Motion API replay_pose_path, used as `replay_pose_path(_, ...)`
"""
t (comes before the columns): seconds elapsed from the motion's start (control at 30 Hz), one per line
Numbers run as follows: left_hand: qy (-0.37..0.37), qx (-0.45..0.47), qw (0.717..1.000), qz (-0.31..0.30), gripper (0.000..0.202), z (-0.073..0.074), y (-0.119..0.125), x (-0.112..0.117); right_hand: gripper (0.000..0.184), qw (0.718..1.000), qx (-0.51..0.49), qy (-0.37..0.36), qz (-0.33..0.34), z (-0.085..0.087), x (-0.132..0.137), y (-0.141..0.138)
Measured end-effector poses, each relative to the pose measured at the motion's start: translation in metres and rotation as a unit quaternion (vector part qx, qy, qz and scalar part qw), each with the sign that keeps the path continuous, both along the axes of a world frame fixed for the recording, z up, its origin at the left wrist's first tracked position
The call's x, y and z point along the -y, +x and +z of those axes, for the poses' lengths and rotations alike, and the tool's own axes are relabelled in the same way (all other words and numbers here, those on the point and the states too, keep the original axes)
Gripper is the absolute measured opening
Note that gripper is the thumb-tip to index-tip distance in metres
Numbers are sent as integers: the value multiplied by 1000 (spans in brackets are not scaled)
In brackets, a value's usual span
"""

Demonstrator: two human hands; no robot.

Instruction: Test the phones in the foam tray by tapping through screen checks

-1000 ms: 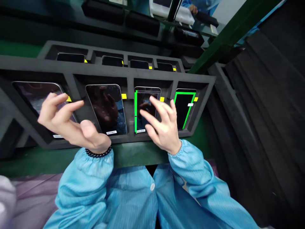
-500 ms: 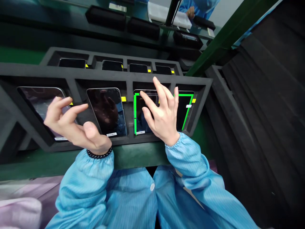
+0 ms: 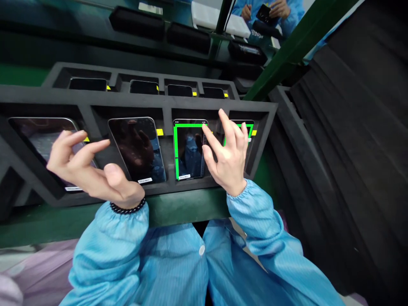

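Observation:
A dark foam tray (image 3: 159, 106) holds a row of phones, each in its own slot. My right hand (image 3: 228, 155) is open, fingers spread, its index fingertip on the right edge of the third phone (image 3: 188, 148), whose screen shows a green border. The fourth phone (image 3: 247, 131), also green-bordered, is partly hidden behind that hand. My left hand (image 3: 84, 163) hovers open, fingers loosely curled, between the first phone (image 3: 38, 131) and the dark-screened second phone (image 3: 137, 148). Neither hand holds anything.
A second foam tray (image 3: 140, 76) with several dark phones sits behind the first. Black boxes (image 3: 188, 36) line the far shelf. Another person's hands (image 3: 277, 8) hold a phone at the top. A green post (image 3: 287, 46) slants right; dark foam panels (image 3: 350, 148) fill the right side.
My right index finger slid up and then across the third phone's screen, and the green border grew along its top edge. My left hand barely moved.

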State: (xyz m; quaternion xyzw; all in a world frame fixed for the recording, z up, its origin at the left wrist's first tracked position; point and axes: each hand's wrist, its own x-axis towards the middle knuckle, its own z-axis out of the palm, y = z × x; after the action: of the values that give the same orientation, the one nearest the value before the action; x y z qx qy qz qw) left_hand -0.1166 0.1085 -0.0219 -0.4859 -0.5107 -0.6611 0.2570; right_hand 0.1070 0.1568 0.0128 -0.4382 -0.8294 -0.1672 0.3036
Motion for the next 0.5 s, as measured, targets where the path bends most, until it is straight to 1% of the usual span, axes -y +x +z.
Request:
replay_pose_path(0.07,-7,-1,1000,-1,45,0,0,0,39,1000,11,-6,4,-4,6,2)
replay_pose_path(0.13,-3,-6,1000,-1,45,0,-1,0,37,1000,11,-19,4,-13,19,6)
replay_pose_path(0.23,3,-18,1000,-2,45,1,-2,0,35,998,-5,-55,1,-30,48,15)
replay_pose_path(0.3,-7,-25,1000,-3,45,2,-3,0,34,997,-12,-82,3,-42,68,20)
replay_pose_path(0.37,-11,-24,1000,-4,44,2,-3,0,31,995,-14,-102,12,-48,81,25)
replay_pose_path(0.43,-6,-19,1000,-1,44,2,-3,0,28,993,-22,-111,21,-48,83,26)
replay_pose_path(0.5,-3,-13,1000,6,44,2,-3,0,27,994,-40,-100,24,-42,73,24)
